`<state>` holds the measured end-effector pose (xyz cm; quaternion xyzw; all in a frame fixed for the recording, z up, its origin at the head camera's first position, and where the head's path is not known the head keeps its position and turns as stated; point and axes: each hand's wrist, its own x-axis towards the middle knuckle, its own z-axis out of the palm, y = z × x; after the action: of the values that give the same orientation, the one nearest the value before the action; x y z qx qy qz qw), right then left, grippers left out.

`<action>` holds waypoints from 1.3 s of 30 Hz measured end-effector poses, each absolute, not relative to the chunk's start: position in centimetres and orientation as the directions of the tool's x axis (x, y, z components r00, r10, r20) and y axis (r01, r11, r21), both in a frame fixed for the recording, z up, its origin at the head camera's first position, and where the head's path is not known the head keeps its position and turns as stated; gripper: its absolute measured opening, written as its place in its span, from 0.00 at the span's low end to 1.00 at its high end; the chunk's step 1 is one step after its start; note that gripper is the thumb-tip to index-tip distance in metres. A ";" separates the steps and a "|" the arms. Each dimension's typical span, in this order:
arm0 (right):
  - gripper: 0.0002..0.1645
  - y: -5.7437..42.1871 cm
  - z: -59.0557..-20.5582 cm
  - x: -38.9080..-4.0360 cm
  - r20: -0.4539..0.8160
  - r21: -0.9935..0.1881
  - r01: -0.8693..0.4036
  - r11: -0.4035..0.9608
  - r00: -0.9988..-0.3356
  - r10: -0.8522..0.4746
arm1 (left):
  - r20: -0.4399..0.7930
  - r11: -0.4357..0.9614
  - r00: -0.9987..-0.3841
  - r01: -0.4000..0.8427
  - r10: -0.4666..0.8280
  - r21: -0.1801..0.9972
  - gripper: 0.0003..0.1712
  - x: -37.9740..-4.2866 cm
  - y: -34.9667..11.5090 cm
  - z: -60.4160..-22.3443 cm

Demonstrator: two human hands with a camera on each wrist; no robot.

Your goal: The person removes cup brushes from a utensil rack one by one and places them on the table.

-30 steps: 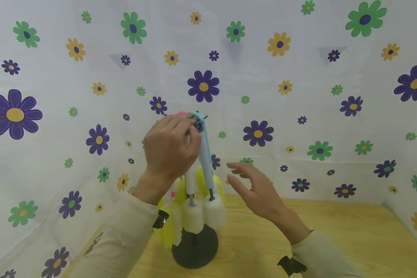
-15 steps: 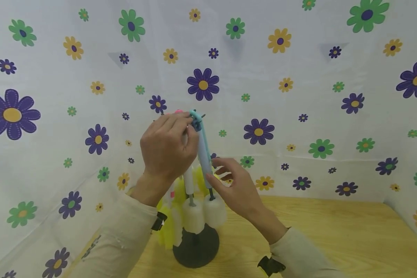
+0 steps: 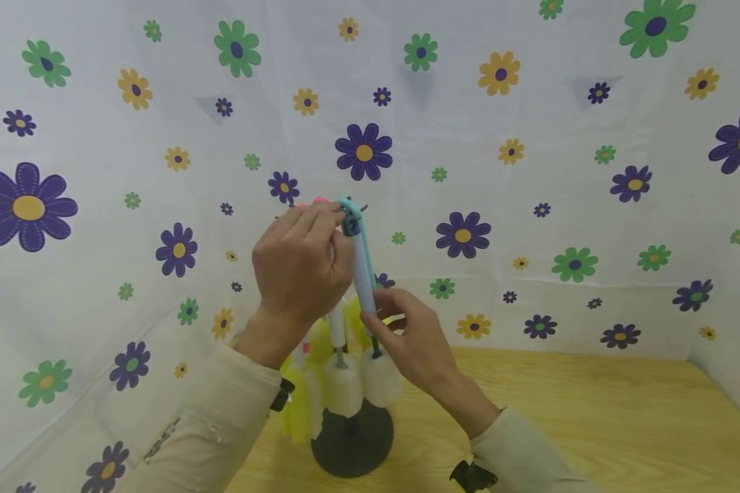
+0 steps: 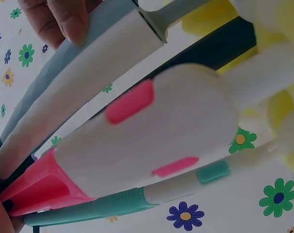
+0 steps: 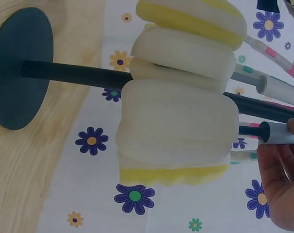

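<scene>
A dark stand (image 3: 353, 448) with hooks at its top holds several sponge bottle brushes, handles up. My left hand (image 3: 302, 263) grips the stand's top; its fingertips are partly hidden behind the hand. My right hand (image 3: 416, 335) pinches the lower end of a light blue handle on one bottle brush (image 3: 362, 274), between thumb and fingers. The top loop of that handle is at the hooks, beside my left thumb. In the right wrist view its pale sponge head (image 5: 178, 124) hangs against other sponges. A pink and white brush (image 4: 185, 116) fills the left wrist view's middle.
The stand's round base rests on a wood-grain table (image 3: 530, 418). A white cloth (image 3: 407, 260) printed with flowers stands behind and at both sides. Other brushes with yellow and white sponges (image 3: 294, 407) hang at the stand's left, partly behind my left arm.
My right hand has moved left from beside the stand and now pinches the light blue handle. My left hand stays at the stand's top.
</scene>
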<state>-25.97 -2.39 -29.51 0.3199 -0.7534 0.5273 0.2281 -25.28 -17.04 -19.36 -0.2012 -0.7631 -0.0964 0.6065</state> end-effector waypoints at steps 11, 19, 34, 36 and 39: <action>0.14 -1.5 -28.0 -24.0 0.698 -0.636 -0.744 0.206 -0.668 -0.259 | 0.968 0.908 -0.173 0.407 0.183 -0.099 0.20 -25.4 -16.7 -19.5; 0.15 -0.4 -29.7 -26.1 0.765 -0.578 -0.804 0.141 -0.594 -0.250 | 0.970 0.903 -0.165 0.419 0.181 -0.098 0.20 -25.5 -16.1 -19.5; 0.16 2.6 -30.2 -25.6 0.753 -0.606 -0.784 0.137 -0.620 -0.219 | 0.977 0.923 -0.146 0.373 0.157 -0.093 0.21 -25.7 -16.6 -19.6; 0.16 3.2 -30.4 -25.6 0.755 -0.603 -0.784 0.148 -0.621 -0.212 | 0.975 0.924 -0.149 0.368 0.167 -0.102 0.22 -25.6 -16.6 -19.5; 0.17 4.3 -30.6 -25.6 0.759 -0.595 -0.785 0.175 -0.620 -0.198 | 0.975 0.922 -0.146 0.374 0.169 -0.103 0.21 -25.7 -16.5 -19.4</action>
<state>-25.64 4.26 -30.65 0.3424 -0.7175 0.5433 0.2699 -25.66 -16.53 -19.41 -0.1802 -0.7527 -0.0818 0.6279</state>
